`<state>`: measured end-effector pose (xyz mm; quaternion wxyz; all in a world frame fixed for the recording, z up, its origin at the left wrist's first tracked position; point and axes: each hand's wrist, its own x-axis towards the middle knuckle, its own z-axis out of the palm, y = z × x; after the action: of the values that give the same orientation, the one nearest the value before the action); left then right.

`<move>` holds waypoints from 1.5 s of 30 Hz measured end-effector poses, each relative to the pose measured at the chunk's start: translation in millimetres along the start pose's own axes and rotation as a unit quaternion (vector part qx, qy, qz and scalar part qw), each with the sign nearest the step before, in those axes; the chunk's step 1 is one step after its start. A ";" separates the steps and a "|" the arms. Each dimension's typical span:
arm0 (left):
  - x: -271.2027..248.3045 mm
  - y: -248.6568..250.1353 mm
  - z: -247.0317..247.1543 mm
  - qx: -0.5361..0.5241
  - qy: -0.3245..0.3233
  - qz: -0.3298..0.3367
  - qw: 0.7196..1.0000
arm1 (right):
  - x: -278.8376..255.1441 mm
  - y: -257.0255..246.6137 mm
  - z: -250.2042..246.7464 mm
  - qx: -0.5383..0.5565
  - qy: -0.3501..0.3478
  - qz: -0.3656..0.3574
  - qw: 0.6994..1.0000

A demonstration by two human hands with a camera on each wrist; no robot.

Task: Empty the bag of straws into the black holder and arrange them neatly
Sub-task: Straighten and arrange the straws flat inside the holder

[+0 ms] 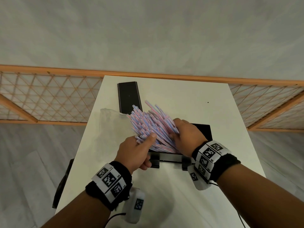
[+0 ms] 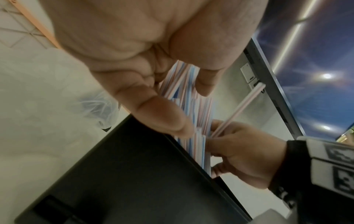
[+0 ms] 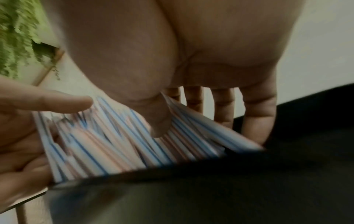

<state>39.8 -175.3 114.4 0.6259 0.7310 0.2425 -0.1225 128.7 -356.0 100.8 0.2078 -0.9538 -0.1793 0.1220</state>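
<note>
**Straws being tidied in the holder**

The straws (image 1: 148, 127) stand fanned out in the black holder (image 1: 201, 130) on the near tabletop (image 1: 197, 99). They are squeezed between left hand (image 1: 138, 151) and right hand (image 1: 185, 134). Next, they should be pushed together evenly.

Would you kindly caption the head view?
Both hands, left and right, gather striped straws into the black holder.

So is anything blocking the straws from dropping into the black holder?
Nothing visible does. The straws already stand with their lower ends inside the black holder, gripped between the left hand and right hand.
</note>
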 end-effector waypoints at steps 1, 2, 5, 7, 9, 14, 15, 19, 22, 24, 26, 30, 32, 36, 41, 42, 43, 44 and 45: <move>0.6 -0.3 -0.2 0.003 0.001 0.001 1.000 | 1.2 -2.8 -1.3 0.000 0.015 -0.011 1.000; 1.0 0.2 -0.6 0.007 0.001 0.001 1.000 | 2.7 -4.3 -2.4 -0.003 0.020 -0.015 1.000; 1.4 0.3 -1.3 0.016 0.002 0.004 1.000 | 4.8 -0.4 -4.8 -0.063 -0.012 0.013 0.998; 1.1 -0.2 -1.1 0.019 0.003 0.005 1.000 | 2.7 6.5 -7.3 -0.082 -0.025 0.030 0.996; 1.4 -0.8 -1.2 0.017 0.002 0.004 1.000 | -2.7 14.2 -10.3 -0.054 -0.005 0.038 0.998; 6.9 -2.3 -1.3 0.001 0.001 -0.012 1.000 | -26.5 27.4 -11.8 -0.006 0.025 0.073 0.997; 8.4 -2.9 -0.9 -0.003 0.000 -0.015 1.000 | -30.9 27.5 -9.0 0.001 -0.017 0.070 0.997; 9.4 -4.6 3.1 0.001 -0.006 -0.017 1.000 | -41.7 22.7 2.3 0.033 -0.140 0.012 0.990; 10.4 -4.4 5.1 0.013 -0.017 -0.017 1.000 | -40.5 21.9 4.8 0.053 -0.118 -0.032 0.991; 12.5 -4.2 6.6 0.001 -0.015 -0.022 1.000 | -39.5 22.5 6.8 0.059 -0.107 -0.042 0.992; 12.2 -3.1 9.7 -0.025 -0.009 -0.021 0.999 | -39.9 21.5 8.9 0.060 -0.090 -0.055 0.993; 10.0 -1.2 13.4 -0.078 -0.026 -0.028 0.996 | -40.1 19.6 11.0 0.084 -0.039 -0.086 0.992; 7.8 -0.8 8.9 -0.052 -0.034 -0.027 0.998 | -41.7 20.4 12.1 0.063 -0.053 -0.074 0.994; 0.9 2.0 -7.3 0.013 0.017 0.027 0.999 | -47.2 26.2 9.1 0.046 -0.044 -0.013 0.998; 3.4 -5.0 -12.5 0.018 0.043 0.024 0.999 | -46.2 18.3 11.8 0.049 -0.103 -0.043 0.993; 4.0 -6.4 -10.3 0.018 0.037 0.022 0.999 | -44.1 14.6 11.4 0.064 -0.100 -0.061 0.991; 4.7 -7.3 -8.0 0.017 0.032 0.021 0.999 | -41.5 11.3 10.8 0.077 -0.097 -0.070 0.990; 5.3 -6.9 -6.0 0.016 0.027 0.019 0.999 | -38.2 9.0 10.1 0.081 -0.096 -0.068 0.990; 6.1 -5.9 -4.4 0.017 0.025 0.019 0.999 | -34.5 8.8 10.5 0.071 -0.101 -0.059 0.991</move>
<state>41.5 -169.3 107.1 0.6097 0.7485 0.2423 -0.0968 96.8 -373.3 93.1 0.2622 -0.9073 -0.2465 0.2174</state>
